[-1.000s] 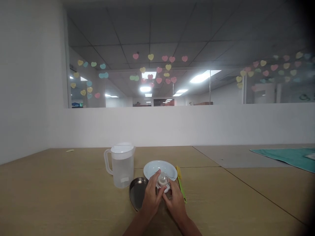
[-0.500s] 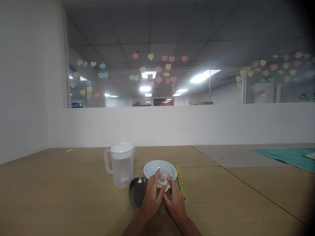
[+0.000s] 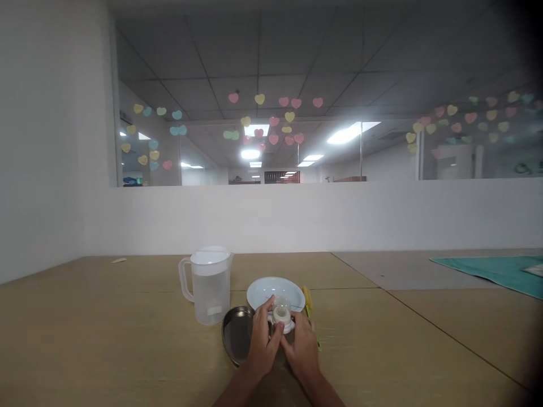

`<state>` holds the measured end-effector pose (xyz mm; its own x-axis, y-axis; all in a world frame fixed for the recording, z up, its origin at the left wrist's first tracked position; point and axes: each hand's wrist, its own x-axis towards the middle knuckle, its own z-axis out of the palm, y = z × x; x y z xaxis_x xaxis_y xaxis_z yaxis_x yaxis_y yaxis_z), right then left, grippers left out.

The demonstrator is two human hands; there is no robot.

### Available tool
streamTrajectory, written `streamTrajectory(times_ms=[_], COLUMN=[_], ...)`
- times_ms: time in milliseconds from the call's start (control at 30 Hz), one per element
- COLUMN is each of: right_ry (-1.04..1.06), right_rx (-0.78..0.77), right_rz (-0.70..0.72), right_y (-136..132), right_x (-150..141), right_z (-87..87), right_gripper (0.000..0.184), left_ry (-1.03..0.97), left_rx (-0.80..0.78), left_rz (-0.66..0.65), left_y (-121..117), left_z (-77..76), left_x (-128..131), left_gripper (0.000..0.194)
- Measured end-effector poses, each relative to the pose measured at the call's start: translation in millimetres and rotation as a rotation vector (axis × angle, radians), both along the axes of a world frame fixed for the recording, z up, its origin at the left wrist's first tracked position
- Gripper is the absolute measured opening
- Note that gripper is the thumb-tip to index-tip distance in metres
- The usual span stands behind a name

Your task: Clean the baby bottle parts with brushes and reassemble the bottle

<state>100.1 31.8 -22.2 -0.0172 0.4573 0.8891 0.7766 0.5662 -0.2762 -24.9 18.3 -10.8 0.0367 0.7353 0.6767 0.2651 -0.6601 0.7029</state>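
Both my hands meet over the wooden table (image 3: 106, 350) around a small baby bottle with a clear teat and white collar (image 3: 280, 314). My left hand (image 3: 263, 345) curls its fingers round the collar from the left. My right hand (image 3: 303, 347) wraps the bottle's body from the right and hides most of it. Just behind them lies a pale blue plate (image 3: 265, 289). A steel tray (image 3: 236, 338) lies under my left hand's side.
A frosted plastic jug with a handle (image 3: 207, 284) stands left of the plate. A green and yellow bottle brush (image 3: 309, 302) lies to the right of the plate. A teal cloth (image 3: 496, 270) covers the far right table. A white partition wall runs behind.
My hands and the bottle have shifted very slightly; the fingers of my left hand have moved a little around the collar. Everything else is still.
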Motion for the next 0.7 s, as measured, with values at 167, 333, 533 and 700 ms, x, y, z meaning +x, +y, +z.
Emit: streamTrajectory(times_ms=[167,333,533,700], right_ry=[-0.011,-0.037,-0.069,-0.077], right_rx=[0.0,0.021,0.066,0.073], right_rz=[-0.08,-0.126,-0.141,-0.153], right_y=[-5.1,-5.8,-3.4,-3.3], right_x=[-5.0,-5.5,-3.9,-3.2], right_z=[4.5,5.5,3.3,2.5], right_gripper=[0.028,0.029,0.028,0.028], left_ry=[-0.022,-0.018,0.009,0.028], left_rx=[-0.003,-0.021,-0.018,0.012], left_rz=[-0.028,-0.021,-0.024,-0.036], left_y=[0.8,3.9,4.4,6.4], left_z=[-1.0,-0.7,1.7,0.9], left_x=[-0.3,-0.6,-0.6,-1.4], left_gripper=[0.048,0.047,0.047,0.046])
